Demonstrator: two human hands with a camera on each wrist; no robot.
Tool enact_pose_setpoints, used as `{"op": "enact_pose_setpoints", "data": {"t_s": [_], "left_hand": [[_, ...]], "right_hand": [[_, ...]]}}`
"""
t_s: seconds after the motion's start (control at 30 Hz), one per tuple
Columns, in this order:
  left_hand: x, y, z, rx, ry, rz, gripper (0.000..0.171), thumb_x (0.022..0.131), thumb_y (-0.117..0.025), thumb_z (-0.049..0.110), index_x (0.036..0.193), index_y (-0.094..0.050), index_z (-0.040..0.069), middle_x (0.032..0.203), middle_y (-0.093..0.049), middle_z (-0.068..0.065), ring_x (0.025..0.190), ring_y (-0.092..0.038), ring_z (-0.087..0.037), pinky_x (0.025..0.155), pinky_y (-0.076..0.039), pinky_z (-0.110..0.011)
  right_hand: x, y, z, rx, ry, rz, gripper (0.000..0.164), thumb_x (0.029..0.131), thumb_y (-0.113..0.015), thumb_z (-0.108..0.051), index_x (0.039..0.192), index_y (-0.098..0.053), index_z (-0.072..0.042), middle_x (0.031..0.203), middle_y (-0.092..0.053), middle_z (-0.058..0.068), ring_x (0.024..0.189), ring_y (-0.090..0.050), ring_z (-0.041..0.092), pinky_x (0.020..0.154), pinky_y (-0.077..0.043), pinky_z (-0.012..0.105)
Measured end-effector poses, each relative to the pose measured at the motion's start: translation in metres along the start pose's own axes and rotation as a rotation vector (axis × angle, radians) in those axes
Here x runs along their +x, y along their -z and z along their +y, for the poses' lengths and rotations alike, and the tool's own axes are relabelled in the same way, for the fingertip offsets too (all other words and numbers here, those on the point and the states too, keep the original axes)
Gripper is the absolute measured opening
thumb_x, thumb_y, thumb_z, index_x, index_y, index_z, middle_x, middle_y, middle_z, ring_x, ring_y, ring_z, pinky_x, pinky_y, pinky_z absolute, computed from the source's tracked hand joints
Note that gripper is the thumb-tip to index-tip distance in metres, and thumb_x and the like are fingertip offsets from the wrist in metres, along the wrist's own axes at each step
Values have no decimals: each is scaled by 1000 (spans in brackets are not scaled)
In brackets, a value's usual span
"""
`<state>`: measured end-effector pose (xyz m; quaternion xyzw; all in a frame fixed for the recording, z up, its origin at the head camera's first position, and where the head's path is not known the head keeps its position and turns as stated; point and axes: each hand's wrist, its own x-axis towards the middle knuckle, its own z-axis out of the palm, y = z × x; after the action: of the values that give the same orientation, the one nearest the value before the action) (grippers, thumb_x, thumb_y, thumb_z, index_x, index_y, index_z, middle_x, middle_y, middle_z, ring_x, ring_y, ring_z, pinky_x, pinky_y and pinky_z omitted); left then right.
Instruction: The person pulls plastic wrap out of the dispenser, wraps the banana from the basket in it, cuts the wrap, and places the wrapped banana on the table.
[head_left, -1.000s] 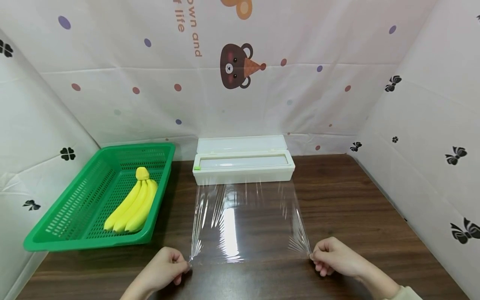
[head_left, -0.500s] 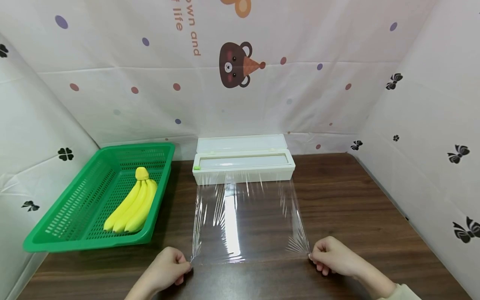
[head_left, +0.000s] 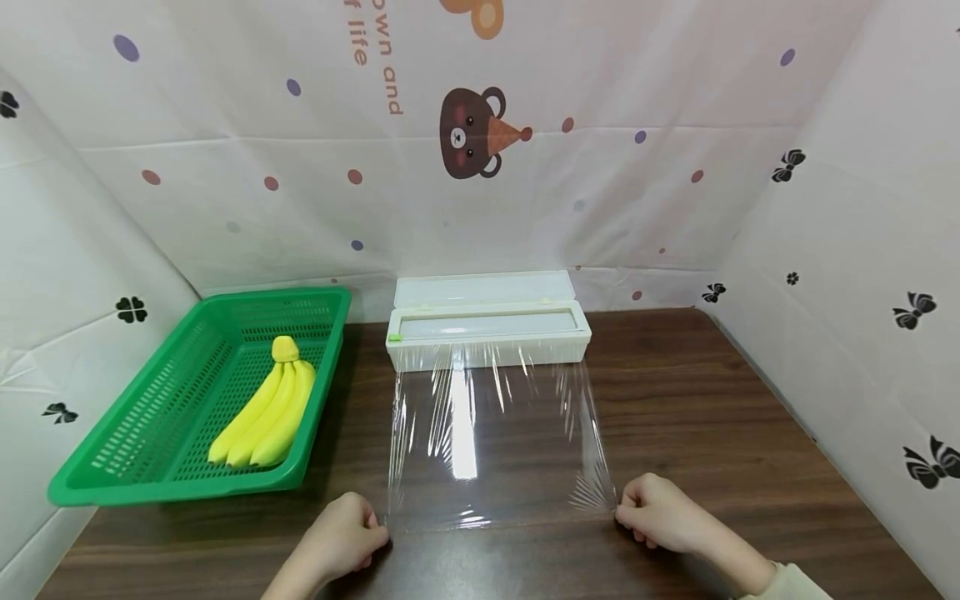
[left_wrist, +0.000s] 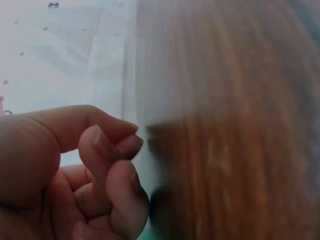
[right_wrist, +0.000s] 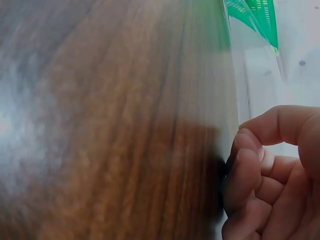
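A sheet of clear plastic wrap stretches from the white wrap dispenser toward the front of the table. At its near left corner my left hand pinches the film between thumb and fingertip. My right hand pinches the near right corner the same way. In the left wrist view, the left hand has thumb and index tips together, the other fingers curled. The right wrist view shows the right hand likewise; the film there is hard to make out. Behind the dispenser its lid stands raised.
On the left stands a green basket holding a bunch of yellow bananas. The dark wooden table meets a patterned cloth wall at the back and on both sides.
My left hand has shifted slightly to the right, and the right hand slightly to the left. The glare and creases on the film have changed; both hands keep their pinch.
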<state>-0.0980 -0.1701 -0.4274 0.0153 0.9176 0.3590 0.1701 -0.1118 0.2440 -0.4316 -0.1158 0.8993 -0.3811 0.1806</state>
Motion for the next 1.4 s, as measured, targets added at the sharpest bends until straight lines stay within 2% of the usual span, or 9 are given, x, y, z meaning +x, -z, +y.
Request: {"op": "enact_pose_setpoints", "data": {"t_s": [0.37,0.8,0.97,1.07,1.2,1.27,1.4], "left_hand": [[0,1,5,83,-19,24,29,74,-63,11,47,-50,11,39,-48,5,40,-46,-12,44,-34,-25],[1,7,6,98,-9,-53,25,76,-65,11,55,-52,8,42,-50,2,39,-47,-12,42,-38,-27],[2,8,5,102,-12,-60,28,76,-68,12,53,-52,8,41,-48,3,38,-47,-11,41,-38,-27],[2,8,4,96,-20,-51,29,75,-69,12,53,-52,8,41,-47,4,38,-47,-11,40,-38,-27],[1,8,3,102,-12,-40,30,76,-72,14,54,-52,8,41,-46,4,38,-46,-11,40,-39,-27],[1,9,2,108,-9,-40,32,77,-73,16,55,-52,8,41,-46,3,38,-46,-11,40,-39,-27],[1,10,2,105,-11,-51,33,77,-74,18,55,-52,8,41,-45,4,38,-45,-10,40,-39,-26]], "right_hand": [[-1,-2,-6,-67,-29,33,24,80,-58,-10,58,-49,-11,49,-47,-6,39,-44,4,37,-38,21],[0,-2,-6,-153,-11,32,25,79,-60,-12,58,-46,-16,48,-42,-10,42,-40,3,40,-32,18],[-1,0,-2,-185,9,30,31,82,-64,-18,58,-46,-16,48,-41,-11,42,-40,2,41,-32,19],[-3,-1,-1,-205,14,56,31,83,-68,-24,61,-48,-15,50,-40,-11,43,-36,0,41,-31,19],[-5,-2,-1,-221,9,112,29,82,-71,-26,72,-46,-15,56,-37,-9,45,-32,0,42,-27,18],[-5,-3,-2,-240,31,134,29,81,-72,-24,79,-44,-16,62,-39,-8,49,-34,1,44,-28,18],[-6,-4,-4,-293,153,143,29,82,-71,-17,88,-43,-18,79,-43,-5,66,-41,2,52,-34,19]]}}
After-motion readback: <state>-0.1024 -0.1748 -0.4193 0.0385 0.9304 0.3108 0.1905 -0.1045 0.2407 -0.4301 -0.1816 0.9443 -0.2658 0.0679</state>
